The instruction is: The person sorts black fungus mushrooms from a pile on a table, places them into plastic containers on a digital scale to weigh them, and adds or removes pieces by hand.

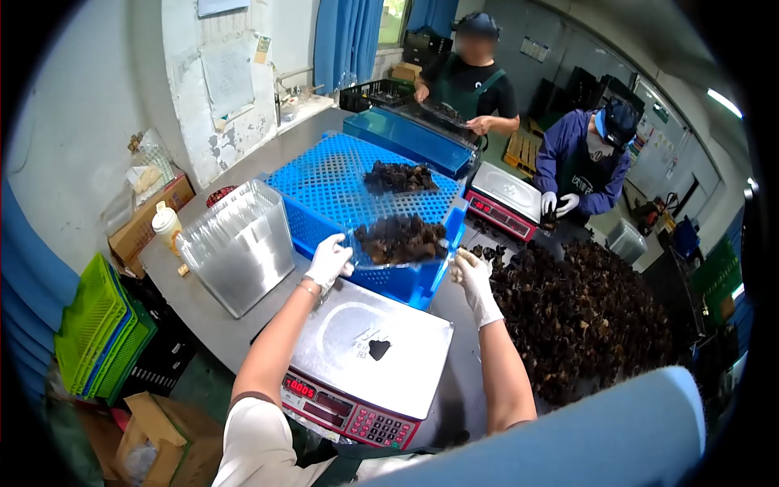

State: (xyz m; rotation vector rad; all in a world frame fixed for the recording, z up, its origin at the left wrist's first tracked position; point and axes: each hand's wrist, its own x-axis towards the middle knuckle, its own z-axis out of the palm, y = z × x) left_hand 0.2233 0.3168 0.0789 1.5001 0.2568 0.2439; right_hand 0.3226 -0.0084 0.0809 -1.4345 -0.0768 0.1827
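A clear plastic tray of dark wood ear mushrooms (403,240) hangs between my hands, over the near side of a blue perforated crate (312,166). My left hand (330,261), in a white glove, is closed on the tray's left end. At its right end, the gloved fingers of my right hand (473,280) pinch the edge. A second filled tray (400,177) rests on the crate's top, farther back. Below my hands is a scale (369,325) with a red display and keypad. One small dark mushroom piece (379,350) lies on its metal plate.
Stacked clear trays (239,252) stand at left beside a white-lidded cup (166,223). A large mushroom heap (580,312) covers the right side. Across the table, one person (588,158) handles pieces near a second scale (505,195); another person (471,77) stands behind a blue bin (410,140).
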